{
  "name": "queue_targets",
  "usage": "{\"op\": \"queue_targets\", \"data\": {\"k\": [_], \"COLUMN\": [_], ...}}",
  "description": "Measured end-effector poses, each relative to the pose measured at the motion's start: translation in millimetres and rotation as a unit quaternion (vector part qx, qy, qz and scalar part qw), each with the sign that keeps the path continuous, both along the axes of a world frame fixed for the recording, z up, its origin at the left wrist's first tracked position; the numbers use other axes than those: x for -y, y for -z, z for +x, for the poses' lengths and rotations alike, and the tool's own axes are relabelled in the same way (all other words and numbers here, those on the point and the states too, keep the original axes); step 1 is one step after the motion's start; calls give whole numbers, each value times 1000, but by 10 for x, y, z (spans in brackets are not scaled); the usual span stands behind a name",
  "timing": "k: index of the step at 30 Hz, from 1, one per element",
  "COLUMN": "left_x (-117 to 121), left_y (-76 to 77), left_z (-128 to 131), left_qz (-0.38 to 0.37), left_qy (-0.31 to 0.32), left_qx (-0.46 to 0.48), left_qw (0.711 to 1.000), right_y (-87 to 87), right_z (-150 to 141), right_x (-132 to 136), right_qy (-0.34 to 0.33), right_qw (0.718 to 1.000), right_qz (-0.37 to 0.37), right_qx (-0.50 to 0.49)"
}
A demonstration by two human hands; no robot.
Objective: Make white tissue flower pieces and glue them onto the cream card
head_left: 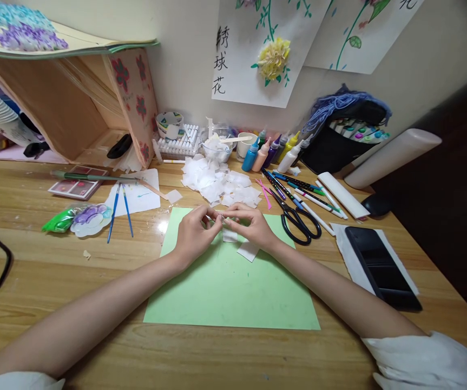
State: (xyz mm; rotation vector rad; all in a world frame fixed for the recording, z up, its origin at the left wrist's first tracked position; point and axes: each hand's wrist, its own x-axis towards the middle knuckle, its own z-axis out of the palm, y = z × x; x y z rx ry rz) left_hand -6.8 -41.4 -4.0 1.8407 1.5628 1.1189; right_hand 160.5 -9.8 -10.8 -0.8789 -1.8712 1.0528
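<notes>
My left hand (197, 233) and my right hand (252, 226) meet over the upper part of a green sheet of paper (233, 295). Both have their fingertips pinched together on a small whitish piece, probably paper, mostly hidden by the fingers. Just below the fingertips, a small white paper square (229, 235) lies on the green sheet. A second white paper piece (248, 251) rests beside it, under my right wrist. Beyond the hands spreads a heap of white paper pieces (206, 179).
Black-handled scissors (298, 222) and several pens (314, 203) lie right of the sheet. Paint bottles (250, 156) stand at the back. A phone (373, 257) is at the right, two blue brushes (127, 211) at the left. An open decorated box (131, 108) stands back left.
</notes>
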Motion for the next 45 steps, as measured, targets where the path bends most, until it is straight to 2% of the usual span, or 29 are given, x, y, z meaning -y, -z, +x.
{"op": "queue_targets", "data": {"k": [13, 32, 35, 41, 45], "left_x": [1, 0, 6, 1, -11], "left_y": [-10, -11, -22, -22, -7], "left_z": [5, 14, 11, 13, 10], "left_qz": [4, -2, -10, 1, 5], "left_qy": [13, 25, 38, 47, 47], "left_qx": [-6, -6, 0, 8, 16], "left_qw": [1000, 1000, 999, 999, 999], "right_y": [50, 7, 18, 30, 15], "right_z": [10, -18, -24, -21, -22], "right_x": [-51, -29, -15, 39, 62], "right_qy": [3, 32, 58, 90, 108], "right_qw": [998, 997, 997, 995, 991], "right_qz": [-58, -62, -42, 52, 74], "right_qx": [-29, -31, -19, 4, 9]}}
